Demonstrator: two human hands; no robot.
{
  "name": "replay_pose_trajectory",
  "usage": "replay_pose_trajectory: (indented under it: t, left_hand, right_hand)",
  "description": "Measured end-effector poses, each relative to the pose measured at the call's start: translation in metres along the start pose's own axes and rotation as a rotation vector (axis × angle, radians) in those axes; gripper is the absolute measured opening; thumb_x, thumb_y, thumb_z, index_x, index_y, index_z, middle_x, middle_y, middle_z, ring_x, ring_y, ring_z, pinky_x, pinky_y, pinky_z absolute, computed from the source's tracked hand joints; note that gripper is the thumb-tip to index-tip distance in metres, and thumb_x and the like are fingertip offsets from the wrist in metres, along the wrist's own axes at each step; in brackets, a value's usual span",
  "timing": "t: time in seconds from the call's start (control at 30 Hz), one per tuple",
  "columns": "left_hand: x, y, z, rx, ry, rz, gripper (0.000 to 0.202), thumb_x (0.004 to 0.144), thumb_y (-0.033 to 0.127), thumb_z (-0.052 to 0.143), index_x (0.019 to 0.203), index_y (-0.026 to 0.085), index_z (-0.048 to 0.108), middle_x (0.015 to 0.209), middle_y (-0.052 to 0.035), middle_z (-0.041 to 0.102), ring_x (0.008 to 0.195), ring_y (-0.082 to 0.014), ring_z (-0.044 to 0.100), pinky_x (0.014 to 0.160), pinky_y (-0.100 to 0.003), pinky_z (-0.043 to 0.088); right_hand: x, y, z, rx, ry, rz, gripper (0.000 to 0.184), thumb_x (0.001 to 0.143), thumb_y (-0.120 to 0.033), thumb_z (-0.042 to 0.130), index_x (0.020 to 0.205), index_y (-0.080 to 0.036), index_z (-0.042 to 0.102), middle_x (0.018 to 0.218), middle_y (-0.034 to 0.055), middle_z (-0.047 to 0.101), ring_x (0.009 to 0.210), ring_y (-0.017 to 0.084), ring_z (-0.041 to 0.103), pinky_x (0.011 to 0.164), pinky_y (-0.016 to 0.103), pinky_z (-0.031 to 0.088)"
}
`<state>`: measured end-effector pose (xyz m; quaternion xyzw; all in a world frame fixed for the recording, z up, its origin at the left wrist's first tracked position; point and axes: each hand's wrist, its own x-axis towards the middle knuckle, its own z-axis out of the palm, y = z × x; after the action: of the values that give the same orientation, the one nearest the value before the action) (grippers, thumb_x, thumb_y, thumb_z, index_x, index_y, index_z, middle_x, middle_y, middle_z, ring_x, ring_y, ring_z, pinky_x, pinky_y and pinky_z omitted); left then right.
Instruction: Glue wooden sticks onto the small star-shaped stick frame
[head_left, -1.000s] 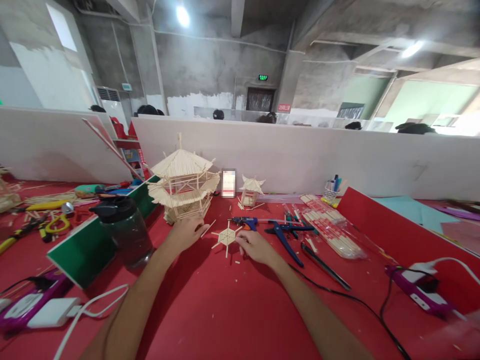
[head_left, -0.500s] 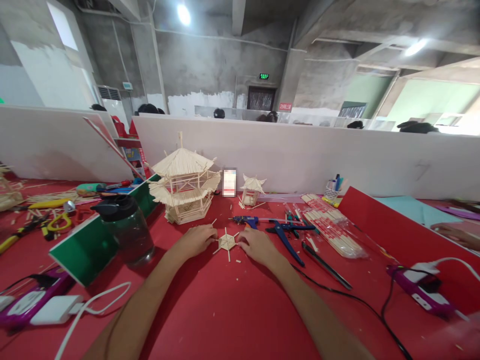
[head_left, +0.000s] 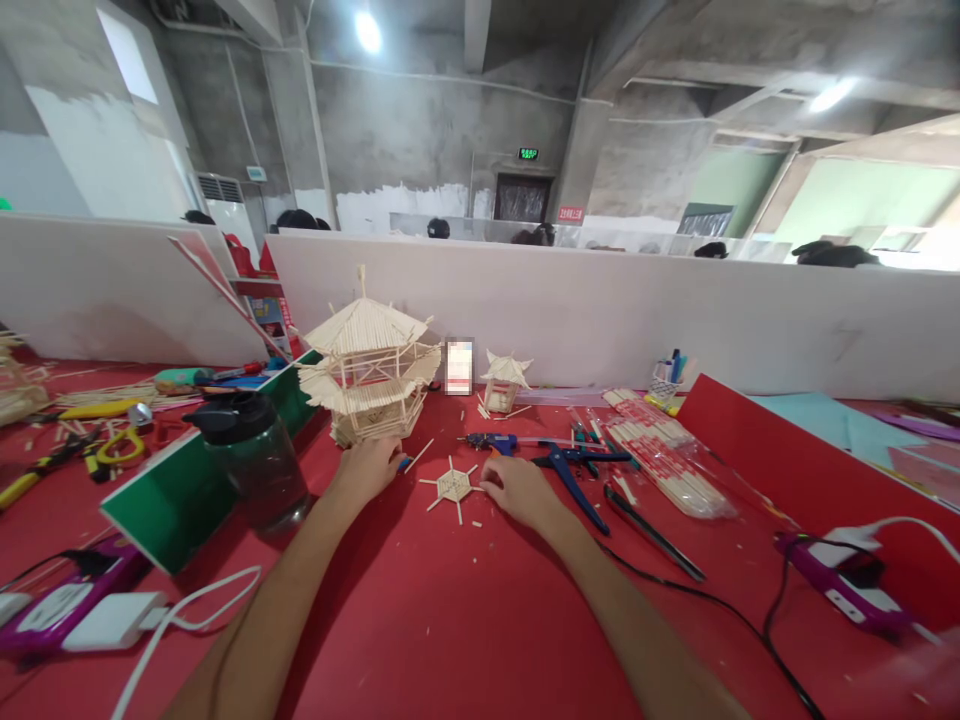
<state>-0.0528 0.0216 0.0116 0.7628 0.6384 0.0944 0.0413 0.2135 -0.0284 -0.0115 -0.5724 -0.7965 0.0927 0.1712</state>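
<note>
A small six-spoked frame of thin wooden sticks (head_left: 454, 487), with a woven-looking hexagon at its centre, lies flat on the red table. My right hand (head_left: 519, 490) is at its right side, thumb and fingertips pinched on the end of one spoke. My left hand (head_left: 373, 468) is apart from the frame, to its upper left. Its curled fingers close at a small blue object (head_left: 405, 463), mostly covered by them. A loose stick (head_left: 421, 455) lies just beyond those fingertips. Behind my left hand stands a large stick-built pavilion model (head_left: 367, 350).
A smaller pavilion (head_left: 507, 372) stands behind the glue gun (head_left: 491, 440). To the right lie blue-handled cutters (head_left: 574, 485), a black bar-like tool (head_left: 656, 532), a cable and bagged sticks (head_left: 675, 460). A dark water bottle (head_left: 251, 460) and green board (head_left: 172, 510) stand left.
My left hand has moved left and away from the spoked frame, to the blue object. My right hand stays at the frame, which has barely shifted.
</note>
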Motion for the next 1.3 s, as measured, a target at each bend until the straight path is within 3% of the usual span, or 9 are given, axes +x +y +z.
replay_pose_trajectory:
  t: [0.13,0.37,0.73,0.87,1.03,1.13,1.3]
  left_hand:
    - [-0.002,0.006,0.004,0.099,-0.017,0.012,0.019,0.089,0.035,0.053,0.091,0.022,0.067,0.099,-0.0112,0.071,0.093,-0.0309,0.066,0.072,-0.037,0.048]
    - [-0.002,0.015,0.010,0.137,-0.073,-0.009,0.017,0.087,0.033,0.055,0.089,0.021,0.067,0.101,-0.0123,0.071,0.095,-0.0303,0.067,0.073,-0.036,0.048]
    - [0.003,0.009,0.021,0.102,-0.046,0.033,0.025,0.093,0.028,0.042,0.098,0.014,0.062,0.109,-0.0206,0.065,0.095,-0.0328,0.066,0.075,-0.040,0.047]
    - [0.006,0.007,0.020,0.004,0.034,0.165,0.023,0.095,0.026,0.037,0.104,0.014,0.055,0.101,-0.0146,0.065,0.091,-0.0261,0.063,0.075,-0.034,0.045]
    - [0.004,0.013,0.021,-0.207,0.026,0.399,0.014,0.095,0.024,0.036,0.094,0.020,0.050,0.083,-0.0028,0.061,0.071,-0.0166,0.055,0.065,-0.027,0.038]
    - [-0.001,0.019,0.020,-0.326,0.004,0.475,0.013,0.095,0.025,0.037,0.092,0.020,0.048,0.078,0.0005,0.059,0.067,-0.0143,0.051,0.062,-0.025,0.035]
    - [-0.008,0.028,0.011,-0.487,0.010,0.491,0.020,0.096,0.036,0.040,0.089,0.020,0.049,0.080,0.0012,0.059,0.071,-0.0140,0.051,0.066,-0.025,0.038]
  right_hand:
    - [0.002,0.003,0.009,0.012,-0.014,-0.032,0.014,0.087,-0.019,0.059,0.096,-0.024,0.069,0.097,0.0025,0.073,0.091,0.018,0.066,0.071,0.025,0.037]
    - [0.002,0.002,0.009,0.013,-0.043,-0.025,0.020,0.086,-0.015,0.057,0.098,-0.024,0.069,0.100,0.0015,0.074,0.094,0.018,0.066,0.072,0.025,0.038]
    - [0.001,0.000,0.004,0.045,-0.026,-0.013,0.018,0.088,-0.017,0.055,0.099,-0.023,0.068,0.099,0.0037,0.072,0.092,0.018,0.066,0.076,0.026,0.041]
    - [0.002,0.001,0.006,0.128,0.131,-0.076,0.022,0.090,-0.019,0.055,0.111,-0.021,0.063,0.110,0.0066,0.067,0.101,0.019,0.062,0.087,0.029,0.043]
    - [0.003,-0.002,0.004,0.183,0.363,-0.204,0.033,0.093,-0.021,0.053,0.126,-0.021,0.056,0.125,0.0101,0.058,0.118,0.022,0.051,0.103,0.036,0.039]
    - [0.003,-0.003,0.005,0.171,0.336,-0.239,0.031,0.094,-0.019,0.051,0.124,-0.022,0.058,0.124,0.0092,0.059,0.118,0.021,0.050,0.104,0.036,0.038]
    - [0.003,-0.003,0.007,0.154,0.201,-0.219,0.020,0.097,-0.023,0.050,0.110,-0.020,0.066,0.108,0.0064,0.069,0.102,0.019,0.059,0.092,0.030,0.042]
